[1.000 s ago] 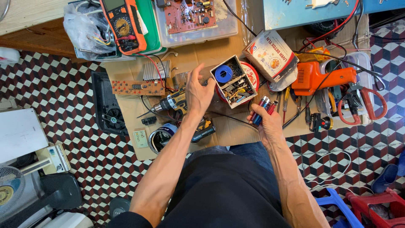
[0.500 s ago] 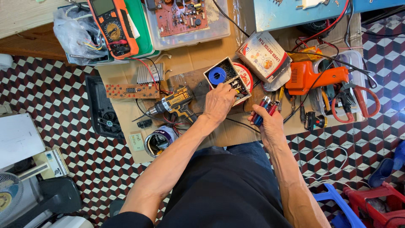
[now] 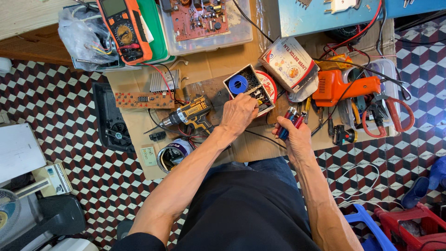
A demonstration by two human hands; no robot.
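Observation:
My left hand (image 3: 238, 114) reaches into the front edge of a small open box (image 3: 248, 88) that holds a blue spool and small parts; its fingers curl over the box's contents, and what they grip is hidden. My right hand (image 3: 293, 132) is closed around a bundle of red and blue pen-like tools (image 3: 290, 120), just right of the box. A yellow and black cordless drill (image 3: 188, 116) lies left of my left hand on the cardboard sheet (image 3: 209, 65).
An orange soldering gun (image 3: 344, 88), pliers and cutters lie to the right. An orange multimeter (image 3: 123, 28), a circuit board in a clear tray (image 3: 200, 18), a display board (image 3: 144, 99) and a round tin (image 3: 173, 155) sit nearby. Checkered floor surrounds the cardboard.
My left hand slid right and down from the drill side onto the front of the small box. My right hand kept the bundle and barely moved.

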